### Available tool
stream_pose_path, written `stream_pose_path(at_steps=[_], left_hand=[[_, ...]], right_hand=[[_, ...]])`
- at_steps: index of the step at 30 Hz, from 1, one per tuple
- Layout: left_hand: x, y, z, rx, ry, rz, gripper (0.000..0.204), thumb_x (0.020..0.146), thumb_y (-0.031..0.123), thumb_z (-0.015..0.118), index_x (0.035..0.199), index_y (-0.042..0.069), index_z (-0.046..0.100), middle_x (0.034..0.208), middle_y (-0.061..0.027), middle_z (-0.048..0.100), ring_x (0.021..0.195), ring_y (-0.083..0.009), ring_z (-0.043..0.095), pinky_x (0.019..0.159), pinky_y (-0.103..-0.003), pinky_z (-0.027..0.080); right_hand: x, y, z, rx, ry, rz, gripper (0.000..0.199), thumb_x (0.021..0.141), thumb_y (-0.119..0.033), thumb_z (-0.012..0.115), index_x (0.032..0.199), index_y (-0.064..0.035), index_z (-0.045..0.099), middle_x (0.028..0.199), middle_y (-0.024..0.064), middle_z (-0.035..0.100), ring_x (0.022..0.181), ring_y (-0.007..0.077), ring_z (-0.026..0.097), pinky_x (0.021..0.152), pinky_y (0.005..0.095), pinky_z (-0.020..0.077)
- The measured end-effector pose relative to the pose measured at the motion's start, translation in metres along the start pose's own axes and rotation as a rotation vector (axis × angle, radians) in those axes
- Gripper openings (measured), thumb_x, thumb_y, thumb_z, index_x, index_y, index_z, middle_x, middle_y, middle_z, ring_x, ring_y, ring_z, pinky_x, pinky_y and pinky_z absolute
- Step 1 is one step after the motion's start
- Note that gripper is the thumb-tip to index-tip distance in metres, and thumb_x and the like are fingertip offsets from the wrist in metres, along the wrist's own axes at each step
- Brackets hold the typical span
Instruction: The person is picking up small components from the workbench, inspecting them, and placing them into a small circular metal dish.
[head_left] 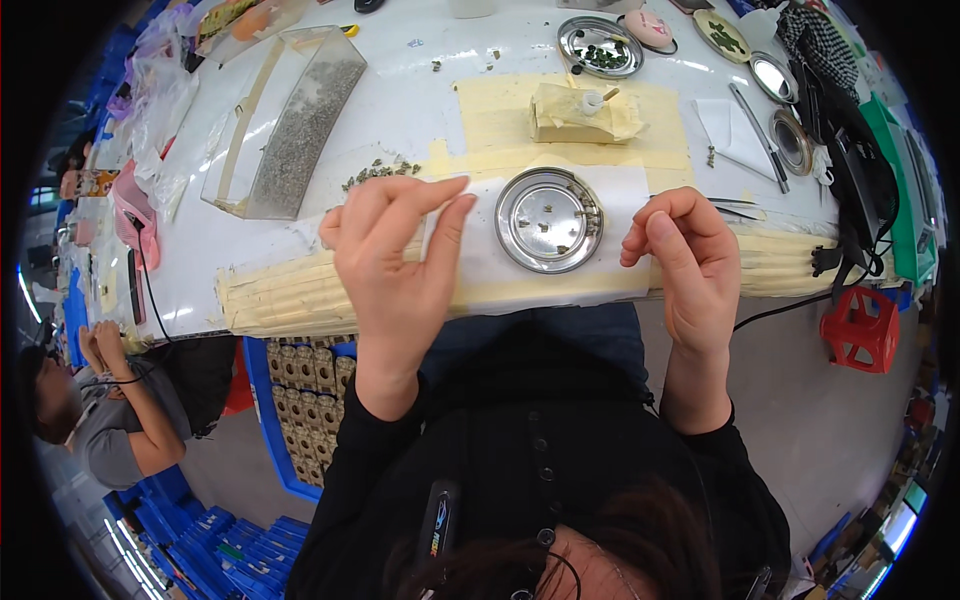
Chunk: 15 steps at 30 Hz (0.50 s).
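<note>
The left hand (395, 250), in the centre-left of the frame, pinches the left edge of a white sheet of paper (480, 265) between thumb and fingers. The right hand (690, 255), centre-right, grips the sheet's right edge the same way, fingers curled over it. Both sleeves are black.

The sheet is plain white, wider than tall, and stretched flat between the two hands at the near edge of the white table (400, 110). Its lower edge overhangs a band of cream-coloured ribbed padding (275, 295) that runs along the table rim.

A round, shiny metal dish (549, 220) sits on the middle of the sheet, between the hands. It is shallow with a raised rim, and a few small dark bits lie scattered in it.

Just beyond the dish, upper centre, a cream pad taped to the table carries a lumpy beige block (580, 113). In the upper left lies a long clear box (290, 125) holding grey granular material, with a scatter of small greenish pieces (378, 172) near its lower end. Further up, a second metal dish (600, 47) holds dark green pieces. At the right edge of the frame sits a red stool (860, 328) on the floor. At lower left another person (110, 400) sits beside blue crates (215, 545).
</note>
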<state>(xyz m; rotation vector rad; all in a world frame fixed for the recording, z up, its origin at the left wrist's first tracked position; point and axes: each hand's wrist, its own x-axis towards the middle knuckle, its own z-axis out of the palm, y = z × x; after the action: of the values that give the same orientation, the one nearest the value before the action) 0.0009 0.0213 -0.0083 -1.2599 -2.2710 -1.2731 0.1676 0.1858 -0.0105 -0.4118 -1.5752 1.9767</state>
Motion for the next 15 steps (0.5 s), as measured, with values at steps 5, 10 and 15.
stream_pose_path(at_steps=[5, 10, 15], left_hand=[[0.001, -0.027, -0.028, 0.124, 0.042, -0.096, 0.009, 0.079, 0.011, 0.073, 0.087, 0.010, 0.071, 0.084, 0.0005, 0.063, 0.081, -0.0144, 0.056, 0.081, -0.030, 0.029], [-0.008, -0.030, -0.043, 0.153, -0.056, -0.154, 0.007, 0.079, 0.013, 0.073, 0.084, 0.010, 0.070, 0.083, 0.0005, 0.062, 0.081, -0.0147, 0.056, 0.082, -0.031, 0.029], [-0.007, -0.029, -0.029, 0.146, -0.129, -0.093, 0.007, 0.078, 0.012, 0.073, 0.084, 0.011, 0.069, 0.079, 0.0013, 0.057, 0.079, -0.0161, 0.053, 0.082, -0.032, 0.028]], right_hand=[[0.000, -0.001, -0.004, -0.040, 0.037, -0.011, 0.012, 0.095, -0.010, 0.058, 0.095, 0.0018, 0.060, 0.079, 0.0051, 0.063, 0.072, 0.0097, 0.058, 0.070, 0.0235, 0.0476], [0.002, -0.001, -0.001, -0.068, 0.023, -0.009, 0.012, 0.095, -0.010, 0.058, 0.095, 0.0019, 0.060, 0.078, 0.0050, 0.063, 0.071, 0.0098, 0.057, 0.069, 0.0235, 0.0472], [0.003, 0.001, 0.003, -0.049, -0.011, -0.022, 0.012, 0.095, -0.010, 0.058, 0.095, 0.0022, 0.060, 0.079, 0.0052, 0.063, 0.071, 0.0096, 0.058, 0.069, 0.0233, 0.0475]])
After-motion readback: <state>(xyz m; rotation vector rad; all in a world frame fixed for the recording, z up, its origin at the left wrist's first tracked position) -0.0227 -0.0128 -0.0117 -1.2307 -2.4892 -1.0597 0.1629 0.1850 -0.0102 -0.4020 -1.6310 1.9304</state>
